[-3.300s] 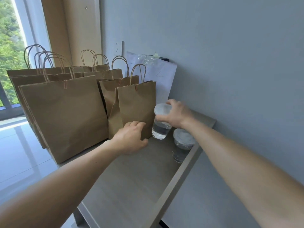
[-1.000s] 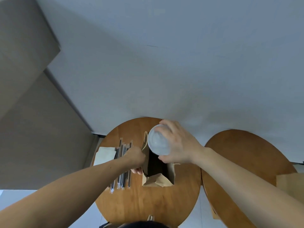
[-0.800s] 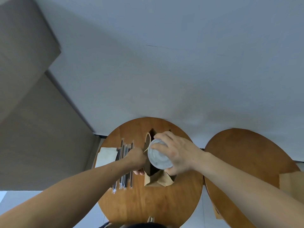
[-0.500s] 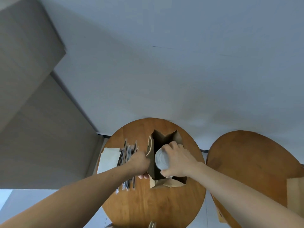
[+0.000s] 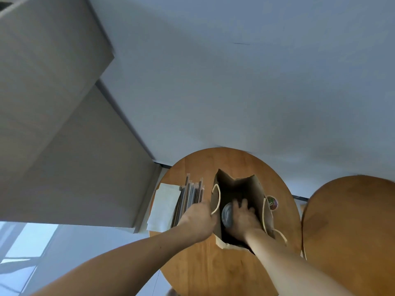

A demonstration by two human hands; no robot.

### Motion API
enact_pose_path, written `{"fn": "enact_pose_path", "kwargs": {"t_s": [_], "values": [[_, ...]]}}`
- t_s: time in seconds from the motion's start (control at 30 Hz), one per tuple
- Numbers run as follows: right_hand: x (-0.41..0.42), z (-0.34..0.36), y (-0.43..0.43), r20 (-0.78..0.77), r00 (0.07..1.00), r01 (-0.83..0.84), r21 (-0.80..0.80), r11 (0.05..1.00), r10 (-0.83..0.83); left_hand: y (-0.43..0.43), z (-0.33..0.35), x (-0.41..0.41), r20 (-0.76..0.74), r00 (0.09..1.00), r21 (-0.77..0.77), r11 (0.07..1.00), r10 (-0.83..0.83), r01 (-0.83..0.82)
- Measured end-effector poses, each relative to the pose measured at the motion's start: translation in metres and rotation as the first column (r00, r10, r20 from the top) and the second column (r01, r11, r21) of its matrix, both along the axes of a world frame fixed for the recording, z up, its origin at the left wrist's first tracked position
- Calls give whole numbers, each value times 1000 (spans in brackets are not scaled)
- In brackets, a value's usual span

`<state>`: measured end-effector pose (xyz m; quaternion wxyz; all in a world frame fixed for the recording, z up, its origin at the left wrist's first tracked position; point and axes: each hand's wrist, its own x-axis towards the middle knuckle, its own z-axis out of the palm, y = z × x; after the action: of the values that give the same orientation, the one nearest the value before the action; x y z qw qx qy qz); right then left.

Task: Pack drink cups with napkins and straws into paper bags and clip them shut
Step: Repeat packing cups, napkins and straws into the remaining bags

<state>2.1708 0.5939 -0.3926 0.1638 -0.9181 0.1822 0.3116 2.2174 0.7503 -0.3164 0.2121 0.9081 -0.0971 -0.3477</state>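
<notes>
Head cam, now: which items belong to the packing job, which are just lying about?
Job: paper bag, open, rim gripped by left hand; cup, held by right hand inside the bag; wrapped straws and napkins beside the bag on the round table.
Lying about: small round colourful item right of the bag, too blurred to name; second round table; grey cabinet.

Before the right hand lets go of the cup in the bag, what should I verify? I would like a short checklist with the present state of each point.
1. The bag is held open: ok, the left hand grips its left rim.
2. The cup is inside the bag: ok, the right hand holds it, top upward.
3. The cup rests on the bag's bottom: cannot tell, hidden.
4. The straws are at hand: ok, beside the bag.
5. The napkins are at hand: ok, left of the straws.
</notes>
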Motion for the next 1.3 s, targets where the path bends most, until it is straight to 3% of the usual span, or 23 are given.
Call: {"fn": "enact_pose_path", "kwargs": {"t_s": [0.23,0.43,0.57,0.7,0.8,0.97,1.1,1.3], "values": [[4,-5,2,-5,1000,24,0,1000,-24,-6,2,0,49,997,-54,997,-56,59],[5,24,-1,-26,997,71,49,996,-70,-5,13,7,-57,983,-113,979,-175,168],[22,70,-3,77,997,20,104,994,-28,-2,25,22,-128,940,-135,945,-315,298],[37,124,-10,201,979,-57,138,989,28,3,39,44,-86,916,-58,920,-391,387],[45,156,-13,302,953,-57,110,992,22,8,48,61,42,933,19,934,-357,356],[63,186,1,422,904,-6,180,984,-72,19,58,82,198,937,20,957,-286,288],[82,183,38,410,911,-50,222,974,-47,42,56,92,191,958,22,976,-215,215],[104,136,107,248,969,-53,291,955,-22,104,34,103,129,987,71,994,-96,88]]}}
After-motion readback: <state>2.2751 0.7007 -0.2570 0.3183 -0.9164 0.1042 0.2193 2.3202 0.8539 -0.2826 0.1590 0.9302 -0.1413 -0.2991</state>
